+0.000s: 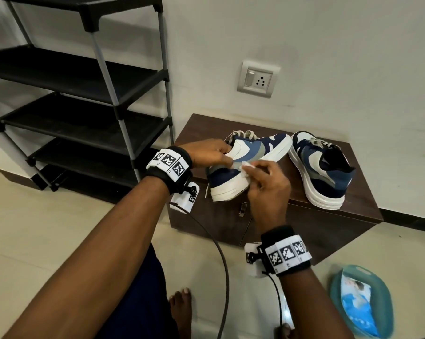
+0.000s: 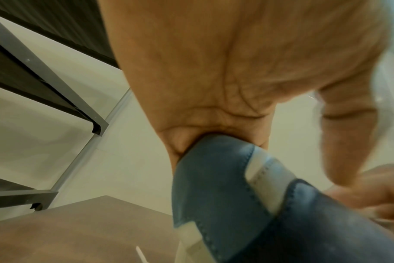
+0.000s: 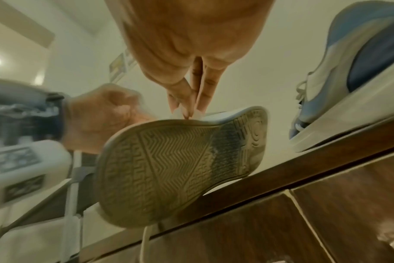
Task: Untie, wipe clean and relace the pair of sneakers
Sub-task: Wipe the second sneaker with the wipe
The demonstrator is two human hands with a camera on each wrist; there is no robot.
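A blue and white sneaker [image 1: 253, 152] is tipped on its side over the front edge of a low wooden cabinet [image 1: 363, 204], its heel lifted. My left hand [image 1: 211, 154] grips its collar at the heel [image 2: 214, 178]. My right hand [image 1: 262, 177] pinches a small white wipe [image 1: 244, 168] and presses it against the sneaker's side near the heel. The right wrist view shows the patterned sole [image 3: 180, 163] with my fingertips [image 3: 187, 110] and the wipe at its upper edge. The second sneaker [image 1: 321, 167] stands upright on the cabinet to the right.
A black shelf rack [image 1: 84, 94] stands at the left against the wall. A wall socket [image 1: 257, 79] is above the cabinet. A teal basin with a packet of wipes [image 1: 360, 304] lies on the floor at the lower right. A cable [image 1: 221, 265] hangs from my left wrist.
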